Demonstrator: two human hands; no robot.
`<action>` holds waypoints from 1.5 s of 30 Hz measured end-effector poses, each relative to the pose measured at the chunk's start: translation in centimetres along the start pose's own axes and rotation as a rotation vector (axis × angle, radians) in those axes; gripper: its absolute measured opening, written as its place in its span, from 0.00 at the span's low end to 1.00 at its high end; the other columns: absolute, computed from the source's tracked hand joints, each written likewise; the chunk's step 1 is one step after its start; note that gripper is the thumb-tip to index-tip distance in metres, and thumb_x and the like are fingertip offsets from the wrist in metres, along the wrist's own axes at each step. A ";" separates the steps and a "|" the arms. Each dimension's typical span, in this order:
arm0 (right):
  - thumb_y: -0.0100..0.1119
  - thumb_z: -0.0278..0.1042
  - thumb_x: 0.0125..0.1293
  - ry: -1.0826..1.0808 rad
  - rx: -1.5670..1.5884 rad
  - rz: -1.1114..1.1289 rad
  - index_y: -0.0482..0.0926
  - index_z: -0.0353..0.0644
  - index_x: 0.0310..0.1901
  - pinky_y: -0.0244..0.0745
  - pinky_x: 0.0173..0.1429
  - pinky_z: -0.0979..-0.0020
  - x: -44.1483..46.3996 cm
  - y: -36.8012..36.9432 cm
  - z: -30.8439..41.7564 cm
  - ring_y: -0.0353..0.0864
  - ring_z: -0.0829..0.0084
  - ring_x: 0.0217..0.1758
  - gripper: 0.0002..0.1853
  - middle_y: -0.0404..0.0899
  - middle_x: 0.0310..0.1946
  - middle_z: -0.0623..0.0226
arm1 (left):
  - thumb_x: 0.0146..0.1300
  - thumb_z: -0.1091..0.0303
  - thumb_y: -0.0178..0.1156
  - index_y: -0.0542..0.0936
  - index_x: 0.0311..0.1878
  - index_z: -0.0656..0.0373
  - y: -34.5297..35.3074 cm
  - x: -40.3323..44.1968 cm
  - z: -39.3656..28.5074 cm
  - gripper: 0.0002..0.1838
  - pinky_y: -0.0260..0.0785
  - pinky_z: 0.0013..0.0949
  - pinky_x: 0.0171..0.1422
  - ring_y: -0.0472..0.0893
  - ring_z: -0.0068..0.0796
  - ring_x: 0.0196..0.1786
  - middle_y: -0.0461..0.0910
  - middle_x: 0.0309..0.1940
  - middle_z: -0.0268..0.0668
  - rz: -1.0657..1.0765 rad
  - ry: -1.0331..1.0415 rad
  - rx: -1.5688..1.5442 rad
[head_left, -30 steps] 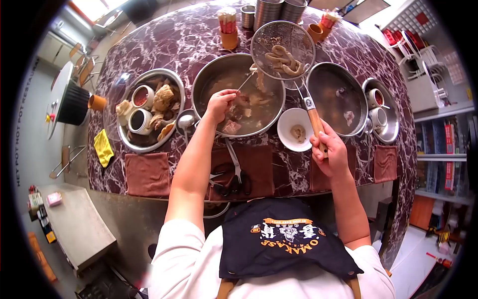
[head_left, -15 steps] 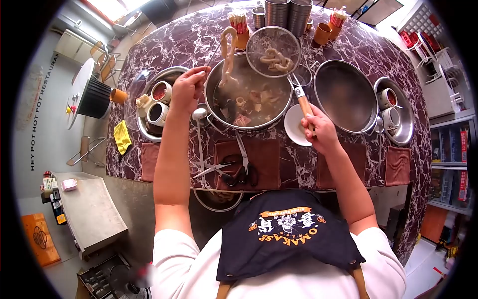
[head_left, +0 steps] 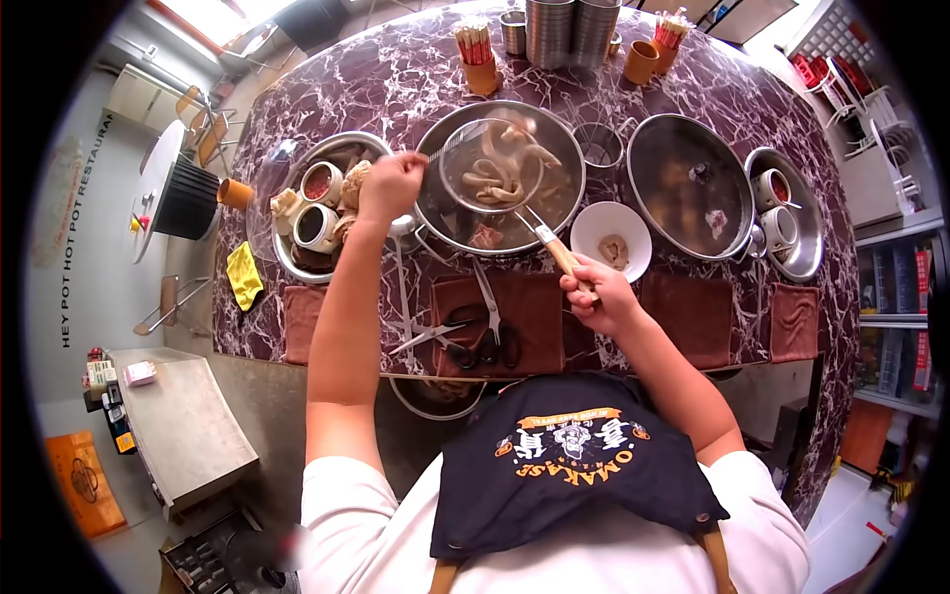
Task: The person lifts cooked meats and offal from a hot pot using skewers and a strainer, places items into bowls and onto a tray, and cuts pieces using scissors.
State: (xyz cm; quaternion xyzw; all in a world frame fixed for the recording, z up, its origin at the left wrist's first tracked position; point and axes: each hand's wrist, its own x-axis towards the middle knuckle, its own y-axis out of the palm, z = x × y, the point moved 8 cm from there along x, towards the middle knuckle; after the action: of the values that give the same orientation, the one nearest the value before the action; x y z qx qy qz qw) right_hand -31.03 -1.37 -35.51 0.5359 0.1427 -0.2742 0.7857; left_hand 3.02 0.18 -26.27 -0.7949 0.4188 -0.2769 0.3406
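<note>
The left hand [head_left: 392, 188] has its fingers curled shut around a thin metal tool [head_left: 450, 148], whose far end blurs into the strainer [head_left: 460, 170]. The right hand [head_left: 602, 294] wraps closed around the strainer's wooden handle [head_left: 560, 254], its palm side hidden. Pale strips of food [head_left: 500, 183] lie in the mesh, over the steel pot [head_left: 580, 203]; whether the mesh touches the broth cannot be told. The strainer covers much of the pot's contents, and the left forearm partly hides a tray [head_left: 293, 259]. A basin [head_left: 406, 404] below is cut off by the table edge. Scissors [head_left: 492, 297] rest on a brown cloth [head_left: 541, 317] on the veined, dark red tabletop [head_left: 346, 99]. Beyond are a lettered wall [head_left: 84, 247] and shelves [head_left: 896, 282].
</note>
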 end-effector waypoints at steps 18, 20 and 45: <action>0.39 0.25 0.71 -0.456 -0.165 -0.276 0.56 0.41 0.73 0.65 0.20 0.83 -6.7 3.5 7.8 0.67 0.82 0.17 0.27 0.71 0.30 0.66 | 0.56 0.63 0.56 0.87 0.39 0.50 16.1 8.6 2.8 0.13 0.76 0.40 0.53 0.84 0.42 0.47 0.85 0.40 0.40 0.490 0.001 0.360; 0.39 0.25 0.71 -0.480 -0.158 -0.302 0.57 0.41 0.72 0.65 0.20 0.83 -7.4 3.7 7.8 0.67 0.82 0.17 0.27 0.72 0.30 0.66 | 0.56 0.63 0.56 0.87 0.39 0.50 19.6 10.4 2.4 0.12 0.76 0.40 0.53 0.84 0.42 0.47 0.85 0.40 0.40 0.510 0.015 0.376; 0.38 0.27 0.72 -0.484 -0.051 -0.291 0.58 0.40 0.71 0.67 0.21 0.83 -7.6 1.9 4.9 0.68 0.82 0.17 0.25 0.72 0.31 0.65 | 0.54 0.64 0.57 0.87 0.40 0.47 22.6 2.9 0.1 0.13 0.76 0.40 0.51 0.84 0.42 0.46 0.86 0.41 0.40 0.639 0.048 0.240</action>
State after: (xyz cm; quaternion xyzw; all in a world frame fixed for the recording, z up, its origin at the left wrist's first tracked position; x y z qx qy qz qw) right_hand -36.42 -3.17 -28.20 0.4088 0.0332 -0.5006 0.7624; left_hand -6.27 -11.72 -43.35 -0.5711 0.6190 -0.2220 0.4913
